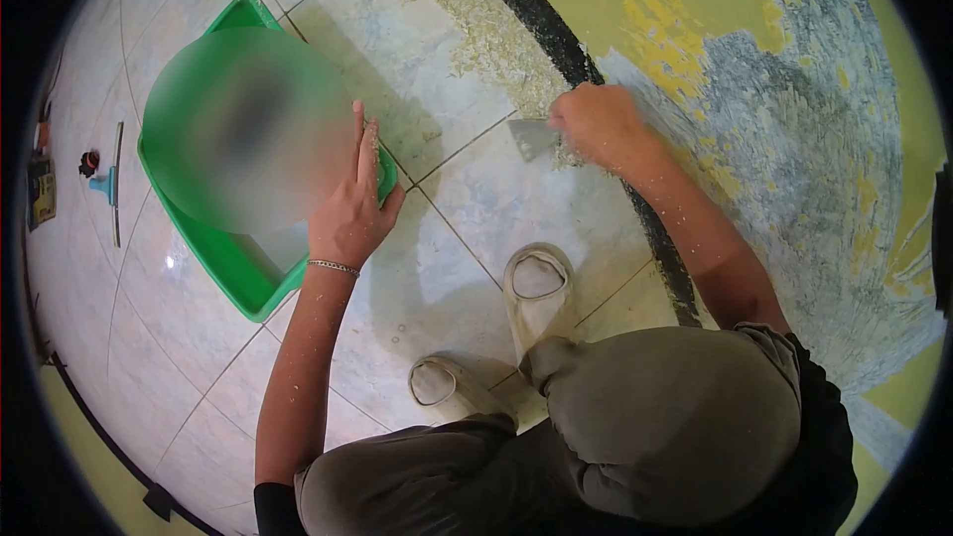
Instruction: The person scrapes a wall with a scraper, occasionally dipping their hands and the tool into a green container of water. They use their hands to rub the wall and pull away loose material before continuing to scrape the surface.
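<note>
My right hand is closed around a scraper, its flat metal blade pointing left just above the floor tiles. Pale paint flakes lie about the blade, along the foot of the wall. My left hand grips the near right rim of a green plastic tub, fingers along the edge and thumb by its corner. A blurred patch hides much of the tub's inside. Small flakes cling to both forearms.
On the right, the wall has patches of scraped yellow-green paint above a black baseboard. My shoes stand on the tiles between tub and wall. A blue-handled squeegee lies at far left, beside a small dark object.
</note>
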`<action>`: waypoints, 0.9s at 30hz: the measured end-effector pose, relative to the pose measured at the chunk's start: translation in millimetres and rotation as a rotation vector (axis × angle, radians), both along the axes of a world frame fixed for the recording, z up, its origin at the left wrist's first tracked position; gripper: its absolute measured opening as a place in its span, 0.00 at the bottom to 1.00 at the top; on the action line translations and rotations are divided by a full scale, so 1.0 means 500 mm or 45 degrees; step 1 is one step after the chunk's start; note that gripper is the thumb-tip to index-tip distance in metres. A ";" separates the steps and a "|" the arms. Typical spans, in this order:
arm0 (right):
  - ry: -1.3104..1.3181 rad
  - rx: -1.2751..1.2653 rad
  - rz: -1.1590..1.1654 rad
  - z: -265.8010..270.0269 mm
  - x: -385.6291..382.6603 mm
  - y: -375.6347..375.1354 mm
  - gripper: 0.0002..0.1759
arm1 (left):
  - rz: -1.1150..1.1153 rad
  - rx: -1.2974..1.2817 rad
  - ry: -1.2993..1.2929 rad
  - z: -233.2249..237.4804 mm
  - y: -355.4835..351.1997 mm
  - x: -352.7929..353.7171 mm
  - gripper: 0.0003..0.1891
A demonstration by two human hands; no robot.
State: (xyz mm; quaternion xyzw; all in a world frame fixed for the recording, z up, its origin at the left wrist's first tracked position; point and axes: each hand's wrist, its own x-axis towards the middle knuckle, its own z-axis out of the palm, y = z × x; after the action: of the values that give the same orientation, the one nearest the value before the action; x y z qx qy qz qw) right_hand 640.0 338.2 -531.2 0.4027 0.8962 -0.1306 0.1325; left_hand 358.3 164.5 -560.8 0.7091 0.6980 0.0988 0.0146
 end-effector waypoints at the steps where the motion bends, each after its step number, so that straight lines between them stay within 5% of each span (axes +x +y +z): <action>1: -0.158 0.069 -0.001 -0.001 0.000 0.012 0.09 | -0.003 -0.005 0.008 0.001 -0.001 -0.001 0.41; 6: -0.252 0.299 0.074 0.028 -0.040 0.039 0.08 | 0.000 -0.008 -0.025 -0.004 0.001 -0.003 0.41; 9: 0.056 0.162 0.109 0.015 -0.107 0.065 0.08 | 0.003 -0.018 -0.036 -0.001 0.001 -0.003 0.40; 15: 0.002 0.126 0.113 -0.054 -0.179 0.146 0.12 | 0.000 -0.038 -0.075 0.004 0.000 -0.005 0.40; 27: -0.262 0.472 0.200 0.007 -0.206 0.199 0.10 | -0.018 -0.013 -0.030 -0.003 0.004 -0.008 0.38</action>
State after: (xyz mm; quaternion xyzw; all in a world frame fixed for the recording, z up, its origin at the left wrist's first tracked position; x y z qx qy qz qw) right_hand 537.1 437.5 -527.6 0.3603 0.9153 0.0887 0.1567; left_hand 354.4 166.4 -562.1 0.7128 0.6931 0.1036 0.0272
